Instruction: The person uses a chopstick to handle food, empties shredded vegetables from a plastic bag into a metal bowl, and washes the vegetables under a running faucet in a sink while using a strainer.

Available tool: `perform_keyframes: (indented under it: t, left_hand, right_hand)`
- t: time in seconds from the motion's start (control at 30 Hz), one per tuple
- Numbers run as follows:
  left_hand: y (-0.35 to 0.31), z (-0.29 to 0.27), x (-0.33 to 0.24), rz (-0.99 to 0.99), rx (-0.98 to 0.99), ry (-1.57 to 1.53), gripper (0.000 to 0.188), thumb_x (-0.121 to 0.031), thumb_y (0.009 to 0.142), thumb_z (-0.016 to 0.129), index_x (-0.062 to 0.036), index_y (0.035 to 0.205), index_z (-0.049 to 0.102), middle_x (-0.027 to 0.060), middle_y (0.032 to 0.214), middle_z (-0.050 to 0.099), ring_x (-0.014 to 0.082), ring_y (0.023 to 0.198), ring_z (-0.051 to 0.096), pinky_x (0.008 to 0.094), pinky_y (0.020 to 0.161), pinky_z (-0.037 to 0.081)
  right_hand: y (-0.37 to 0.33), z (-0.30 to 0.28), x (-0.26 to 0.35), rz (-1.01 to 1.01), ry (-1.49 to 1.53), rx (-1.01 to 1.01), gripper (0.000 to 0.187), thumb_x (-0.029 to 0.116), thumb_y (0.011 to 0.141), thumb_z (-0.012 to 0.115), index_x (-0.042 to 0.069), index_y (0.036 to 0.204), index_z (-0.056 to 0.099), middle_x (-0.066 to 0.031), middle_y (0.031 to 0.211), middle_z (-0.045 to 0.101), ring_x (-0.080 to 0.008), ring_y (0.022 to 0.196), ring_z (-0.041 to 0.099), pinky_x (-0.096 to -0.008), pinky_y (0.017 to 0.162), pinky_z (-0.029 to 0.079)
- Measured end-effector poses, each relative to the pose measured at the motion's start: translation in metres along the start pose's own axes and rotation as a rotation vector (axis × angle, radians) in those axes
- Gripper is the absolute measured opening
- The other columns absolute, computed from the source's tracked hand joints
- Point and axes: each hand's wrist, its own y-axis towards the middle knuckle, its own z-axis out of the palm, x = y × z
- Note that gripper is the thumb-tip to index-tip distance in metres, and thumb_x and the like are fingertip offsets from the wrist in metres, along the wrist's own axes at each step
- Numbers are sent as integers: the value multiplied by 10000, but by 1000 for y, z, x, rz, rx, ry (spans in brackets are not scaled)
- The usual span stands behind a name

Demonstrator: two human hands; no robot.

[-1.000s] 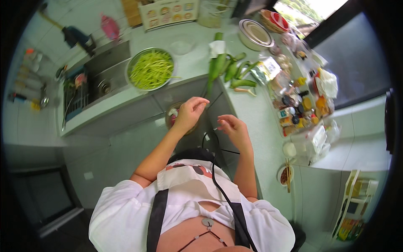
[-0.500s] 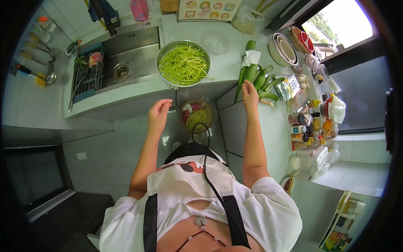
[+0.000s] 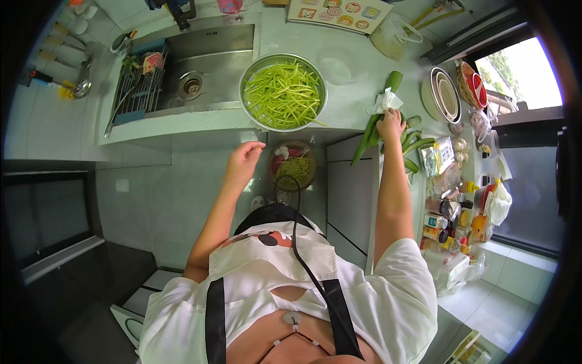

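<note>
My right hand [image 3: 391,124] is over a pile of long green vegetables on the counter at the right. Its fingers are apart and reach onto a thick green gourd [image 3: 394,80] with a white paper wrap [image 3: 385,101] around it. Thinner cucumber-like vegetables [image 3: 417,144] lie beside the hand, partly covered by it. My left hand [image 3: 244,161] hangs in the air in front of the counter, fingers curled in, with nothing visible in them. Nearest to it is a round metal basin [image 3: 244,112] heaped with cut green bean pods [image 3: 282,91].
Left of the basin is a steel sink [image 3: 212,73] with a dish rack [image 3: 142,91]. Below the counter edge stands a bin [image 3: 312,173] holding scraps. Nested bowls [image 3: 439,97], garlic [image 3: 462,148] and several seasoning jars [image 3: 435,221] line the right side. A black cord [image 3: 297,236] hangs before me.
My right hand has moved forward from the near end of the green vegetables onto the wrapped gourd. My left hand stays raised with its fingers curled. The view has shifted slightly.
</note>
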Motion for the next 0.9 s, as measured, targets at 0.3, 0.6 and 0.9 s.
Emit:
perform_keyframes:
  t: [0.3, 0.6, 0.9]
  left_hand:
    - [4, 9, 27, -31, 58, 111, 163, -101, 854, 497, -38, 969, 595, -7, 819, 578, 51, 743, 483, 194, 664, 395]
    - [-1, 11, 27, 17, 3, 95, 156, -99, 847, 505, -40, 956, 599, -12, 774, 563, 52, 699, 471, 192, 624, 385]
    - [-1, 9, 13, 28, -85, 138, 134, -95, 817, 528, -33, 905, 609, 41, 785, 603, 97, 698, 534, 229, 640, 424]
  right_hand:
    - [-139, 1, 91, -196, 510, 138, 173, 123, 727, 545, 104, 898, 547, -87, 827, 591, -306, 729, 578, -401, 616, 461]
    - [-156, 70, 92, -180, 495, 353, 296, 161, 695, 619, 106, 980, 561, -104, 929, 601, -273, 868, 577, -366, 713, 463]
    - [-125, 8, 102, -193, 907, 6, 148, 128, 763, 579, 58, 892, 594, -116, 810, 589, -261, 712, 578, -327, 631, 445]
